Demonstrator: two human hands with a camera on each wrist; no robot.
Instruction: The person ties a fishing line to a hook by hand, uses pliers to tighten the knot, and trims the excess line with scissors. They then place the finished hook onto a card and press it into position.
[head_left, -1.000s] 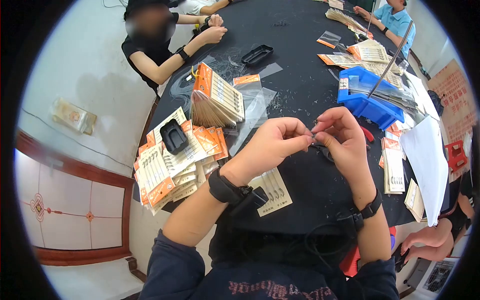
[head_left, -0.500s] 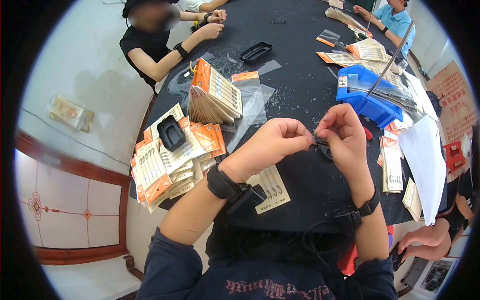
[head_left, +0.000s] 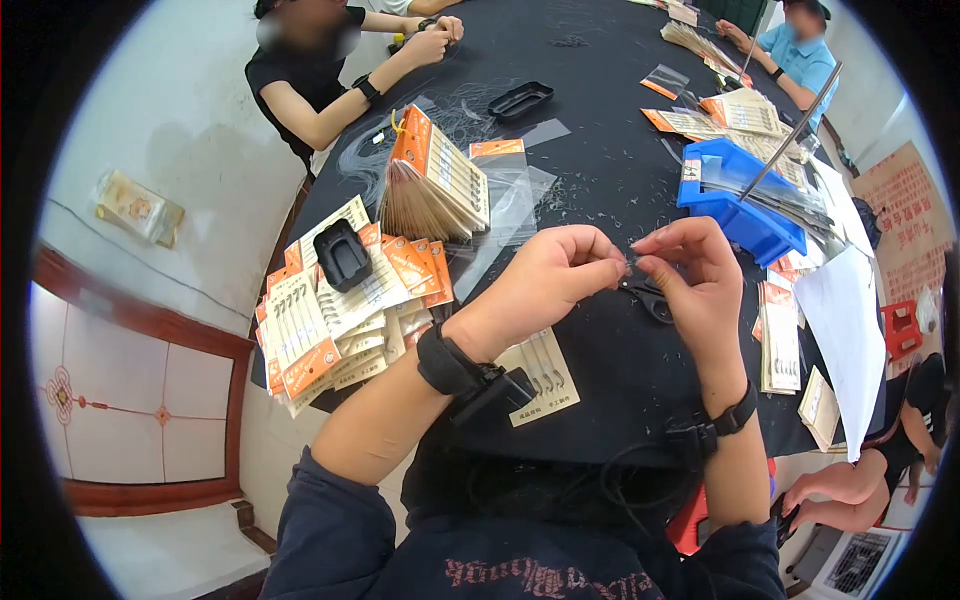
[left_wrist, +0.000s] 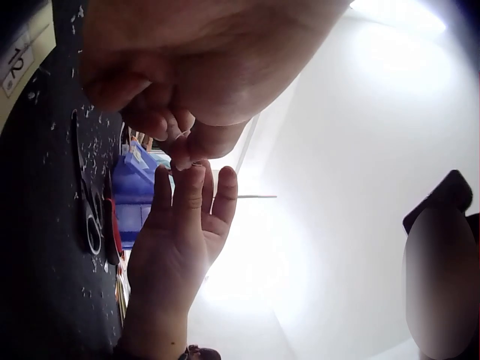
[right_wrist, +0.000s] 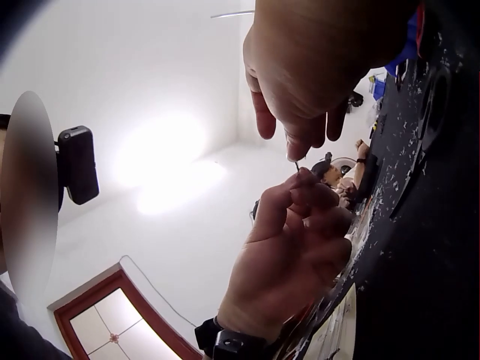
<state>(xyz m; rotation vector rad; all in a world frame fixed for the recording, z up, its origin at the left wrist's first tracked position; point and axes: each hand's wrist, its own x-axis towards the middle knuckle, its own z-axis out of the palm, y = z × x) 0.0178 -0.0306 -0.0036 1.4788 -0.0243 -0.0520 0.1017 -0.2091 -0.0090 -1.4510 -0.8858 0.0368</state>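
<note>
Two hands meet above a black tabletop (head_left: pixel 635 390): the L hand (head_left: pixel 548 285) pinches a thin, dark piece (right_wrist: pixel 298 167), too small to ID, betw. thumb & forefinger, while the R hand (head_left: pixel 703 275) closes thumb & fingertip on its opp. end, other fingers loosely extended. Step in hand is prob. fine fingertip work on the piece, which bridges the narrow gap betw. grips; next move calls for steady pinches. Scissors (left_wrist: pixel 84 180) lie nr. the R hand, a hook card (head_left: pixel 548 372) nr. the L.

below the raised left hand (head_left: pixel 540 288) and right hand (head_left: pixel 700 280), black tabletop (head_left: pixel 630 380) beside the flat card (head_left: pixel 546 380) offered passage; scissors (head_left: pixel 652 300), blue bin (head_left: pixel 765 232) and fanned card stack (head_left: pixel 438 185) obstructed the far side.
</note>
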